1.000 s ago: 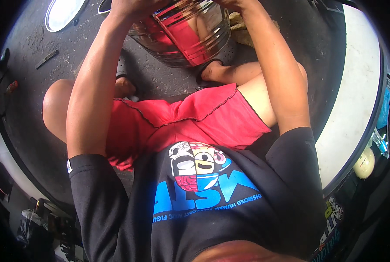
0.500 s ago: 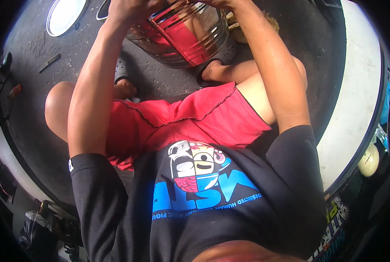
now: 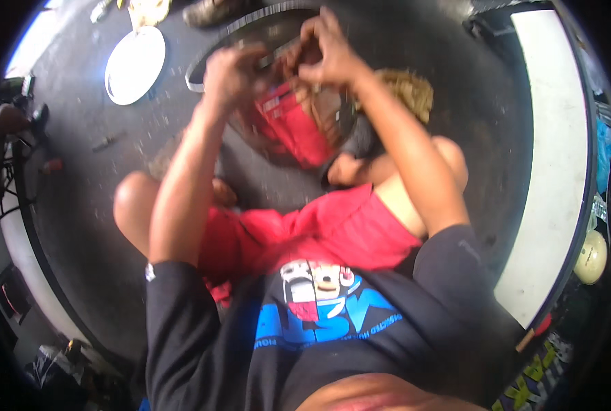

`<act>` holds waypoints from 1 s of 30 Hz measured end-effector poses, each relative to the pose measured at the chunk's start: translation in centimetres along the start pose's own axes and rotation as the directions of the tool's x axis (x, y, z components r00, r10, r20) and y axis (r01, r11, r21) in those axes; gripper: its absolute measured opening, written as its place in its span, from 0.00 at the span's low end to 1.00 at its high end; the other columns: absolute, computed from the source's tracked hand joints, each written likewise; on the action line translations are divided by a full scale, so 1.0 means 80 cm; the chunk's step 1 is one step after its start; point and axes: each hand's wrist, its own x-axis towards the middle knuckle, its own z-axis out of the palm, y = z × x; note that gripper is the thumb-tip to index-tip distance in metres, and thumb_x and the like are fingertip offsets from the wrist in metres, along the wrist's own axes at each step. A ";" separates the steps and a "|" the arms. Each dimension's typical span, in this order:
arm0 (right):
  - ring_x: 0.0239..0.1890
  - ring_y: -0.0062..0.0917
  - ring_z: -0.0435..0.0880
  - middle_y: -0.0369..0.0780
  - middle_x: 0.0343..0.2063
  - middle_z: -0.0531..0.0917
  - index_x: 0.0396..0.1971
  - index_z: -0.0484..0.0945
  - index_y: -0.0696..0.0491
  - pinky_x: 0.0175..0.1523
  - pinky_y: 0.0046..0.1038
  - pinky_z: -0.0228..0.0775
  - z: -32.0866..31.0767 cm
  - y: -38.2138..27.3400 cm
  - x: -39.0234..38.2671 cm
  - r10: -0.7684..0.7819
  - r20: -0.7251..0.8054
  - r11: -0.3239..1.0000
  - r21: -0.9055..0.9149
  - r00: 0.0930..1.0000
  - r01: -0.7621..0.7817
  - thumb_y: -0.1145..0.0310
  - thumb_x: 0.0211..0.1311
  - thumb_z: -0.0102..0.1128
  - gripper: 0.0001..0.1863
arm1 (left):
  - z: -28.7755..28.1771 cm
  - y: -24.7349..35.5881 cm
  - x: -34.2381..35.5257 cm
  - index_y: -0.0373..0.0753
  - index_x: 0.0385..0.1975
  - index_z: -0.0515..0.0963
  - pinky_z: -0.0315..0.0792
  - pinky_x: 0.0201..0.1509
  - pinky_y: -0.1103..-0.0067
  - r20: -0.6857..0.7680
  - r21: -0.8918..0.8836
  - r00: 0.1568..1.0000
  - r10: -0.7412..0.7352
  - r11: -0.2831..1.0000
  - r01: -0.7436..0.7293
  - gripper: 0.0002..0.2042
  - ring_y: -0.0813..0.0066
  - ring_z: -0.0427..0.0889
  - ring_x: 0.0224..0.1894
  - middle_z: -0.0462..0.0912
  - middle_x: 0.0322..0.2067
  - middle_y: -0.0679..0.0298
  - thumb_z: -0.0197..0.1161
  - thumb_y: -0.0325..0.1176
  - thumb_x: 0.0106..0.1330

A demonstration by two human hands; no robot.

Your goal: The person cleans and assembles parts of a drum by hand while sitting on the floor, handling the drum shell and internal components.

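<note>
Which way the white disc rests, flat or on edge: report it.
Flat, by the look of it: the white disc turns its broad face up on the dark floor, apart from the left hand.

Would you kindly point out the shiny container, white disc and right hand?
Shiny container [image 3: 293,129], head view: side reflecting red.
White disc [image 3: 135,66], head view: centre of face.
Right hand [image 3: 334,63], head view: its middle.

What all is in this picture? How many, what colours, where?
Shiny container: one, silvery, upper centre
Curved rim: one, silvery, beyond container
Disc: one, white, left floor
Bundle: one, tan, right of container
Thin bar: one, greyish, left floor
Small item: one, red, far left
Curved ledge: one, white, right
Rounded object: one, cream, far right
Shirt: one, black, bottom
Shorts: one, red, centre
Feet: two, half-hidden, by container
Left hand, right hand: two, blurred, by container
</note>
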 end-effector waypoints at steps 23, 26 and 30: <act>0.53 0.39 0.69 0.43 0.41 0.76 0.41 0.69 0.50 0.60 0.50 0.50 -0.007 -0.050 -0.001 0.284 0.018 0.906 -0.331 0.959 -0.262 0.58 0.38 0.63 0.26 | 0.007 0.020 -0.004 0.55 0.60 0.59 0.46 0.60 0.42 0.070 0.144 0.843 -0.534 0.841 0.521 0.47 0.39 0.41 0.66 0.39 0.67 0.51 0.72 0.56 0.34; 0.45 0.38 0.75 0.43 0.35 0.79 0.35 0.70 0.52 0.55 0.42 0.59 -0.003 -0.052 -0.005 0.230 0.006 0.928 -0.304 0.973 -0.218 0.54 0.40 0.66 0.24 | 0.005 0.006 -0.003 0.52 0.60 0.61 0.52 0.65 0.56 0.075 -0.019 0.909 -0.410 0.911 0.412 0.47 0.41 0.43 0.66 0.44 0.65 0.44 0.74 0.53 0.32; 0.41 0.38 0.78 0.42 0.30 0.81 0.32 0.71 0.52 0.49 0.39 0.61 0.002 -0.043 -0.004 0.229 0.042 0.942 -0.260 0.972 -0.211 0.55 0.40 0.66 0.22 | 0.006 -0.011 0.005 0.45 0.57 0.67 0.54 0.65 0.61 0.090 -0.020 0.928 -0.362 0.931 0.365 0.45 0.44 0.51 0.65 0.47 0.63 0.39 0.75 0.49 0.32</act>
